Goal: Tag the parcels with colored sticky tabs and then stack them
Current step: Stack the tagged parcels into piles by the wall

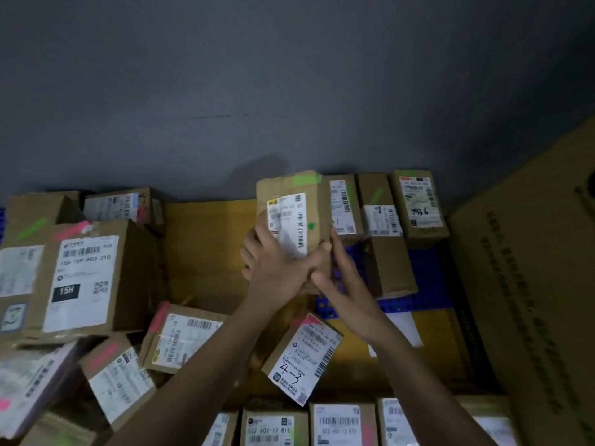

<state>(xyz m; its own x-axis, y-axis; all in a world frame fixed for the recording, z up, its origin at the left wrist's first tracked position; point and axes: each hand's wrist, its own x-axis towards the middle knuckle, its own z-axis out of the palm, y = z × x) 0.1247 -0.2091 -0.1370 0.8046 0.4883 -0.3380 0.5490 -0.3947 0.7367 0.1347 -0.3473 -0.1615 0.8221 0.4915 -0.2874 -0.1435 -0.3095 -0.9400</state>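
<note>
A small green-tabbed cardboard parcel (pixel 291 217) is gripped at its near end by the left hand (pixel 273 268), against the back row; the right hand (pixel 346 284) is spread flat alongside. It seems light, stiff, best held by its edges

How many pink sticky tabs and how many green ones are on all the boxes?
Pink tabs: 7
Green tabs: 4, one only a small spot
Total: 11 that I can make out; the picture is blurry.
</note>
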